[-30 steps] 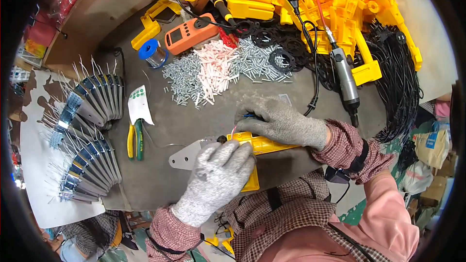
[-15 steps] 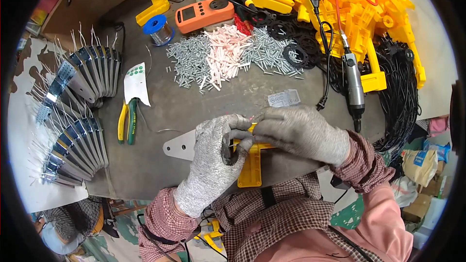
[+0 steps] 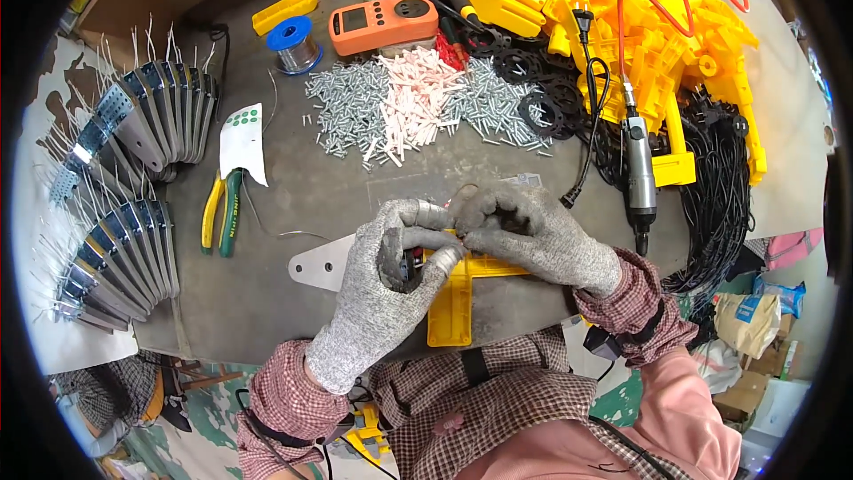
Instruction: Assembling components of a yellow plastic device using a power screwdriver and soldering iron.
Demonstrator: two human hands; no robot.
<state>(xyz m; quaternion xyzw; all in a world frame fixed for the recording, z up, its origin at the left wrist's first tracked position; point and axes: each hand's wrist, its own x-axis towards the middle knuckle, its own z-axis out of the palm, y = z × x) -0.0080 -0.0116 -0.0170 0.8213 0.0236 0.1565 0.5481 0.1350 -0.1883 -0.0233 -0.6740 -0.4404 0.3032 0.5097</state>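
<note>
Both my hands wear grey gloves and meet over a yellow plastic frame [image 3: 450, 309] at the table's near edge. My left hand [image 3: 391, 253] is closed, thumb and fingertips pressed together at the frame's upper corner; a small dark part shows inside its curl. A pale metal plate [image 3: 318, 265] with holes sticks out to the left from beneath that hand. My right hand [image 3: 529, 236] is pinched, its fingertips touching the left ones just above the frame. A thin curved strand shows by its index finger. What lies between the fingertips is too small to make out.
Pliers [image 3: 229, 213], a solder spool [image 3: 294, 45] and an orange meter [image 3: 384, 24] lie beyond. Piles of screws [image 3: 346, 111] and pink sleeves [image 3: 416, 98] sit mid-table. Metal plates [image 3: 142, 258] fan out left. Yellow housings [image 3: 622, 9], a screwdriver tool [image 3: 640, 173] and black cords [image 3: 715, 196] crowd the right.
My right hand has turned and its fingers have curled more, over the small pale card behind it. The left hand keeps its grip. The whole view has shifted slightly.
</note>
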